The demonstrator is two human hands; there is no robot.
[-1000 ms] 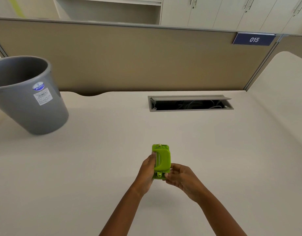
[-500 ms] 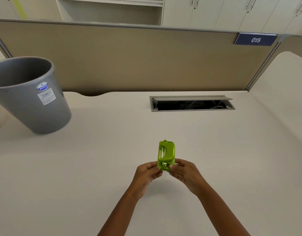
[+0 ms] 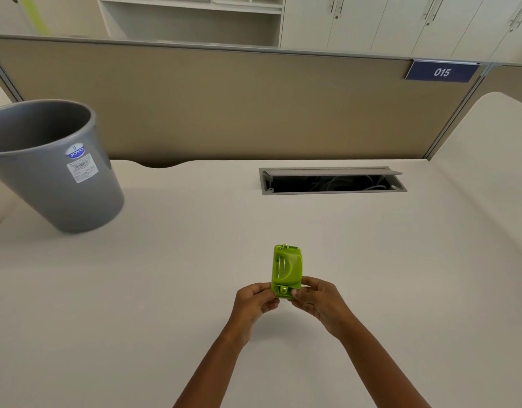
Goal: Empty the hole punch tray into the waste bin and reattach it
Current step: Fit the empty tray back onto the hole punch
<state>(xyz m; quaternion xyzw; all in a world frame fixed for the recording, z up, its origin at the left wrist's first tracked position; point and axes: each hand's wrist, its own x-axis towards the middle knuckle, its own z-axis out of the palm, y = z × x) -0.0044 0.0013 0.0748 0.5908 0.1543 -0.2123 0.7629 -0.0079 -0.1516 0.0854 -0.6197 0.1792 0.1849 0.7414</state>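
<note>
A small lime-green hole punch (image 3: 286, 267) is held above the cream desk, its long axis pointing away from me. My left hand (image 3: 253, 301) pinches its near left corner and my right hand (image 3: 317, 300) pinches its near right corner. Whether the tray is on the punch cannot be told from this angle. A grey plastic waste bin (image 3: 52, 169) with a white label stands on the desk at the far left, well apart from both hands.
An open cable hatch (image 3: 331, 181) with wires inside is sunk into the desk (image 3: 165, 275) behind the punch. A beige partition (image 3: 239, 104) with a blue "015" sign closes the back; another desk section rises at the right.
The punch has turned from tilted to flatter and moved slightly right. My left hand slid from gripping its side down to its near end.
</note>
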